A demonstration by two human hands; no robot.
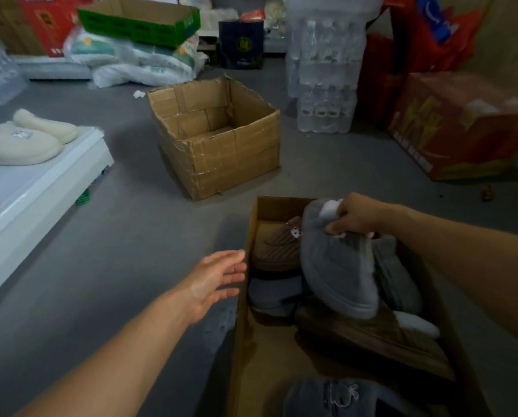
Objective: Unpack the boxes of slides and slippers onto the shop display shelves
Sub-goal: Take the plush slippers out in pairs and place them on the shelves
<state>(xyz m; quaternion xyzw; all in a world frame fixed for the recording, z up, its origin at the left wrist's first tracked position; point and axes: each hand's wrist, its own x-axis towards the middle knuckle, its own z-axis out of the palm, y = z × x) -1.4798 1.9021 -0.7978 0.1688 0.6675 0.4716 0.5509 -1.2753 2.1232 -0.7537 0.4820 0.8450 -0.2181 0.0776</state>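
Bare grey floor [125,236] lies open between the white shelf [41,188] on the left and the slipper box [245,296], with an empty cardboard box [221,152] standing farther ahead, water-bottle packs [324,85] and red cartons [456,127] crowding the right side.

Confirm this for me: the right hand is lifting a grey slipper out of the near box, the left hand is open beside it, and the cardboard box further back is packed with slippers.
One detail is wrong. In the head view the far cardboard box is empty, not packed. The rest holds: the right hand grips a grey slipper above the near box, and the left hand is open beside it.
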